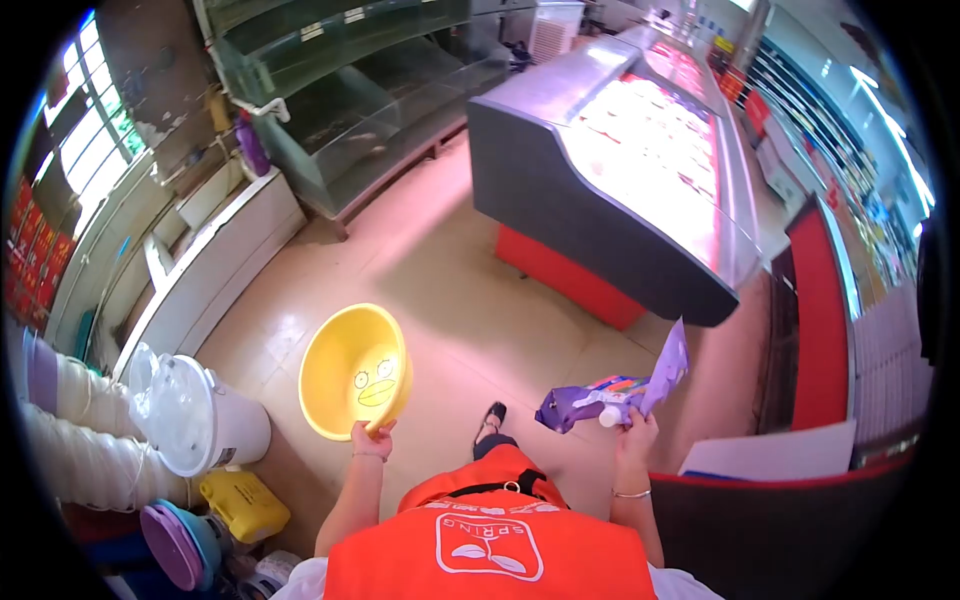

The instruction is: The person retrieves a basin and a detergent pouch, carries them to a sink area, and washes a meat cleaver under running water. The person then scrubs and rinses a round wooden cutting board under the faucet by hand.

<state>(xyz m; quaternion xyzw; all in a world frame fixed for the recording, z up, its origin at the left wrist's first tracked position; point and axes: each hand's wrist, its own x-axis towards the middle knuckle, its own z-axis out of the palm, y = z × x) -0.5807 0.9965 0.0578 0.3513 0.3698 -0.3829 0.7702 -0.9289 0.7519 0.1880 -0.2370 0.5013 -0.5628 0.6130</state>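
Observation:
My left hand [372, 440] is closed on the near rim of a yellow basin [330, 365], which tilts so that its inside shows, with a cartoon face drawn in it. Held out to the right, my right hand [636, 438] grips a purple plastic bag [668, 372]. The bag is crumpled, with coloured print and a white cap [610, 416] beside my fingers. Basin and bag are apart, both above the tiled floor.
A refrigerated display case [600, 200] stands ahead on the right, glass shelving [350, 110] beyond on the left. White buckets [235, 425], a yellow jug [245, 505] and stacked basins [172, 545] are at lower left. A dark counter with a red edge [780, 482] is at lower right.

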